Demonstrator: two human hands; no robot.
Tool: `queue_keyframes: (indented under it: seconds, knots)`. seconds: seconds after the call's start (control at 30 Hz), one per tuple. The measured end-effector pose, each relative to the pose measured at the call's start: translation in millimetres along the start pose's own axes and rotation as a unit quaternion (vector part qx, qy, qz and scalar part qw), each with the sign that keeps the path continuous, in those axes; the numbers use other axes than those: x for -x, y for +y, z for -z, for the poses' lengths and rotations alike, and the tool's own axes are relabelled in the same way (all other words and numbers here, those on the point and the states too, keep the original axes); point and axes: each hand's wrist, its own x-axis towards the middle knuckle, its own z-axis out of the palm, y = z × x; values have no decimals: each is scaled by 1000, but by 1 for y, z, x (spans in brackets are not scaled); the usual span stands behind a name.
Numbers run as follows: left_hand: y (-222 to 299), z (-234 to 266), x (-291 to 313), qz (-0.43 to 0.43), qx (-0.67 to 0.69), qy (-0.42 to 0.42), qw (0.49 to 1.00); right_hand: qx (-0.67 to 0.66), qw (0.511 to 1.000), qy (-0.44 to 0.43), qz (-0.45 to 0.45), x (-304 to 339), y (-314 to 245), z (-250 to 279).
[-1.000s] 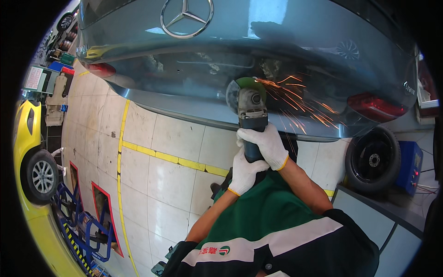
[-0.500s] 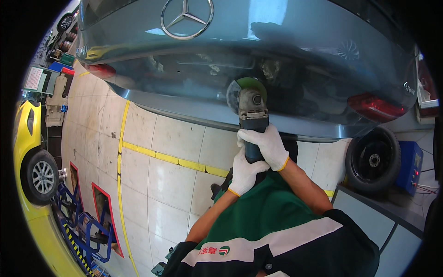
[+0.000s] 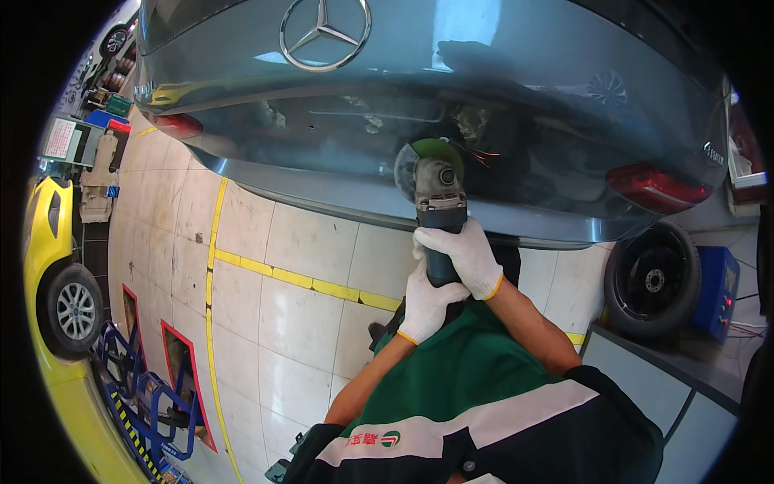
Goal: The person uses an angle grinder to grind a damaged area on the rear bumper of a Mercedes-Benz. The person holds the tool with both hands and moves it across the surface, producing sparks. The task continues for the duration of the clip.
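Observation:
An angle grinder (image 3: 441, 194) is held in both my gloved hands, its head pointing away from me at the rear of a grey-blue car (image 3: 556, 97). My left hand (image 3: 430, 302) wraps the back end of the grinder's body. Further forward, my right hand (image 3: 466, 254) closes round the body just behind the head. The green disc (image 3: 438, 151) meets the dark lower panel, and orange sparks (image 3: 481, 153) fly off to its right. Bare, scuffed patches (image 3: 472, 121) mark the panel above the disc. White knitted gloves cover my fingers.
The bumper (image 3: 322, 203) runs across in front of me. At right, a wheel with its tyre (image 3: 651, 278) leans on a grey cabinet (image 3: 637, 375) beside a blue box (image 3: 716, 290). A yellow car (image 3: 56, 323) and blue lift frame (image 3: 157, 403) stand at left on the tiled floor (image 3: 282, 355).
Orange sparks now show to the right of the disc, where none showed before. The grinder's head has shifted very slightly to the left; my grip stays the same.

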Motion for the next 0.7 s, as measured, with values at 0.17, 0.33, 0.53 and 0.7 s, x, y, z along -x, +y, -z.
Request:
queue_keyframes:
  seconds: [0.17, 0.33, 0.53, 0.7]
  knots:
    - [9, -2, 1, 6, 1, -12, 1000, 6, 1000, 0, 9, -2, 2, 4]
    - [9, -3, 0, -5, -6, -12, 1000, -15, 1000, 6, 10, 0, 2, 4]
    - [7, -3, 1, 6, 11, -6, 1000, -10, 1000, -3, 7, -2, 4, 5]
    - [7, -3, 1, 12, 9, -6, 1000, -11, 1000, 2, 1, 0, 2, 3]
